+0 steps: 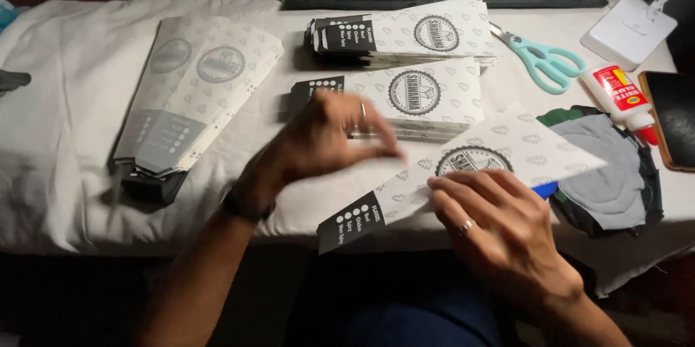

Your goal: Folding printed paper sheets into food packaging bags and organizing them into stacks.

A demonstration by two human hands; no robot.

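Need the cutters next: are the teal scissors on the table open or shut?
Open: the teal scissors lie flat on the table, their two handle loops clearly apart.

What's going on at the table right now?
A person's right hand presses a white printed paper sleeve flat at the table's near edge. The left hand, blurred, reaches over a stack of the same sleeves. More stacks, teal scissors and a glue bottle lie around.
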